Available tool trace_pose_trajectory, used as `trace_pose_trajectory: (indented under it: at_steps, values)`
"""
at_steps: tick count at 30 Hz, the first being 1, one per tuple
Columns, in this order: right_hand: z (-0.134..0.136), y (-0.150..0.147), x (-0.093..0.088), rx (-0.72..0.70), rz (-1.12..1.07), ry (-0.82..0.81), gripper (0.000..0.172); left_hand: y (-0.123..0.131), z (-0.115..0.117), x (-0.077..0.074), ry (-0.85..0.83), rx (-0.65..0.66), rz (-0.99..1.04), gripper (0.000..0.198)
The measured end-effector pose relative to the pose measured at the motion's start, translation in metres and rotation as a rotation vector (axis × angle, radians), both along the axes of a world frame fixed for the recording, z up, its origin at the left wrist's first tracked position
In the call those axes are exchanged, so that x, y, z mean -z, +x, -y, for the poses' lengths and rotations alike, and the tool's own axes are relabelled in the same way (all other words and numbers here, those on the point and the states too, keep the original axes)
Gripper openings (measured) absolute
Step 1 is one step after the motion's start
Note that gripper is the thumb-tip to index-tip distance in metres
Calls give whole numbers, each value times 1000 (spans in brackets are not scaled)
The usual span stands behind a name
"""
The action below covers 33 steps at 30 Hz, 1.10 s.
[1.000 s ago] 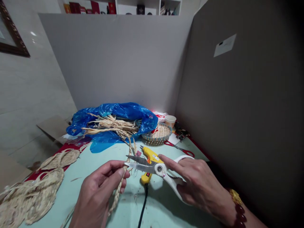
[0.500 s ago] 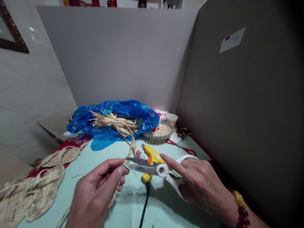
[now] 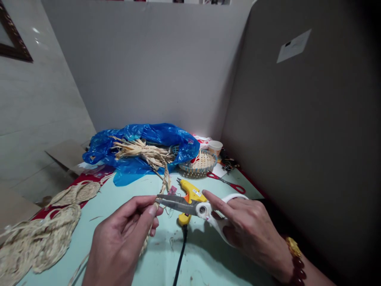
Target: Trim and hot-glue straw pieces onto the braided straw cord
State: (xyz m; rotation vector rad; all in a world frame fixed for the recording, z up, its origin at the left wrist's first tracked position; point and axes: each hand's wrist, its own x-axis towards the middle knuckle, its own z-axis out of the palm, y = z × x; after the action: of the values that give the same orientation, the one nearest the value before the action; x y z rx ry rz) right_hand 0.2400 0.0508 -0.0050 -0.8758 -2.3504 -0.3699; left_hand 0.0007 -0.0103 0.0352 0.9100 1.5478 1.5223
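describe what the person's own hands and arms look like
The left hand and right hand wear no gloves. A bracelet of round dark red beads with a gold-coloured piece circles the right wrist; no sleeve shows.

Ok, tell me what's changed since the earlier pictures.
The blades of the white-handled scissors, in the right hand, have closed together at the braid; whether it's cut through isn't clear. Nothing was let go: the left hand still pinches the braid. The yellow glue gun and red-handled scissors lie as before.
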Motion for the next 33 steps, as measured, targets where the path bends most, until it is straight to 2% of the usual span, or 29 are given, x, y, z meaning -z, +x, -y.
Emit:
trace_pose_trajectory:
  at_steps: [12, 17, 24, 30, 33]
  values:
    - [-1, 1, -2, 17, 44, -11, 76, 1, -1, -4, -3, -15, -27, 35]
    - [-1, -1, 0, -4, 54, 15, 79, 1, 1, -4, -12, -16, -97, 37]
    - [0, 1, -1, 18, 35, 11, 74, 1, 2, -1, -3, -12, -57, 38]
    - [-2, 1, 9, -12, -14, -53, 73, 2, 1, 1, 13, -55, 58, 42]
    - [-3, -2, 11, -1, -11, -80, 72, 0, 0, 3, 21, -21, 44, 43]
